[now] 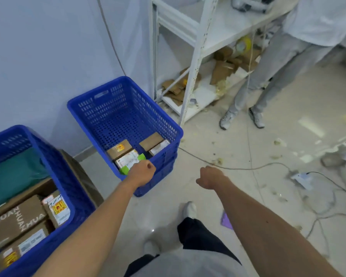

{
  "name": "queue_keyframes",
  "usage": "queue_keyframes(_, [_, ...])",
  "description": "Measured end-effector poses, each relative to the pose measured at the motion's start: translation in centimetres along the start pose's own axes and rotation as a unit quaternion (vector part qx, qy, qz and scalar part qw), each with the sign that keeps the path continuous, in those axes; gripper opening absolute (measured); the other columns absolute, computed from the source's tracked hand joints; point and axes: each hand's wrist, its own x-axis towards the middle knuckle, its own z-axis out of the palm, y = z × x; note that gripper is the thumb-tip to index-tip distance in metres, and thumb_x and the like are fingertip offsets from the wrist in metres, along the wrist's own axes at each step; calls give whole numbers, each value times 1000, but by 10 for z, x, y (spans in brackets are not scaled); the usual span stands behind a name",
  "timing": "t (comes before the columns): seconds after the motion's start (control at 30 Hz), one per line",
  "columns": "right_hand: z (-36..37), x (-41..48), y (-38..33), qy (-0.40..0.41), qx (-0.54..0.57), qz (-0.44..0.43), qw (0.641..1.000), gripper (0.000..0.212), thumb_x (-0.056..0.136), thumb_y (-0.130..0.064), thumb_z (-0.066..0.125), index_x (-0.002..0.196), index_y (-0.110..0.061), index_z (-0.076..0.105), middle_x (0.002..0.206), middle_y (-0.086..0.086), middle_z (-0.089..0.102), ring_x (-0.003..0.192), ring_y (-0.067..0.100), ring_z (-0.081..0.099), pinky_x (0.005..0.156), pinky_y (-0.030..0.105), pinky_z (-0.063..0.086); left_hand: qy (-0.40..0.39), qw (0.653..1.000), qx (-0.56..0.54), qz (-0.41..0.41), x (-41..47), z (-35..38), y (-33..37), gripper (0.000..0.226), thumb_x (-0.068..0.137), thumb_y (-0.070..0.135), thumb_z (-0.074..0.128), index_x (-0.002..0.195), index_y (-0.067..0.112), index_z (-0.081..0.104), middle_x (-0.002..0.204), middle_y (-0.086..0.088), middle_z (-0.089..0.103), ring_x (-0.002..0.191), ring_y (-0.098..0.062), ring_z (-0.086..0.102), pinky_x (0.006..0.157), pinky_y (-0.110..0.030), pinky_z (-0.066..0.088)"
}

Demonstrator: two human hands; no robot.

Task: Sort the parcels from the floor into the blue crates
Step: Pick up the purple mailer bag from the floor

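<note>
Two blue crates stand on the floor (218,136) against a pale wall. The far crate (116,116) serves as the reference. On its bottom, along the near wall, lie four parcels: a green-and-white parcel (129,159) in the near-left corner, a brown box (119,149) with a yellow-red label just behind it, and two more boxes (154,142) toward the right. The left hand (143,173) hovers over the near rim of this crate, directly above the green-and-white parcel, with its fingers curled under. Whether it grips the parcel cannot be told. The right hand (210,176) is right of the crate, above bare floor, also with fingers curled, and nothing shows in it. The two hands are apart. The second crate (48,160), left of and nearer than the first, holds a green bag (14,172) and several brown labelled boxes (16,218). Behind and right of the far crate is a white shelf (198,47) with cardboard scraps, and beside it the legs (268,76) of another person. A cable (238,168) trails across the floor to the crate's right.
</note>
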Motion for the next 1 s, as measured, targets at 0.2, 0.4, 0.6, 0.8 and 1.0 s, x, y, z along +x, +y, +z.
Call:
queue_keyframes(0.2, [43,-49,72,1,65,83,994,52,96,-40,45,136,-8,49,136,15,50,125,32,51,101,37,42,-51,998,8,46,-17,54,45,22,95,23,48,74,17,52,85,-12,65,82,-32,61,67,-35,45])
queue_keyframes(0.4, [95,-92,158,9,121,148,981,51,95,-41,49,133,-7,52,134,16,49,122,33,54,99,37,43,-111,991,39,69,-23,123,90,22,98,27,48,97,13,65,104,-7,70,100,-28,66,92,-47,54])
queue_keyframes(0.6, [166,-130,266,-4,164,196,967,48,95,-37,51,130,-5,53,134,17,46,122,33,52,98,35,42,-164,986,6,37,-43,223,138,17,98,26,52,96,18,66,98,-5,74,91,-20,71,86,-37,56])
queue_keyframes(0.8, [240,-144,354,-56,147,172,973,49,96,-40,48,130,-5,50,131,14,45,123,31,46,98,40,40,-157,987,5,-30,-73,316,162,17,97,28,53,98,19,67,97,-2,74,87,-15,72,70,-27,49])
queue_keyframes(1.0, [300,-100,405,-96,167,143,971,50,97,-40,45,132,-5,47,132,14,45,125,30,45,100,40,40,-187,981,20,-52,-64,417,157,20,97,27,52,100,17,68,98,-2,73,91,-20,71,85,-35,55])
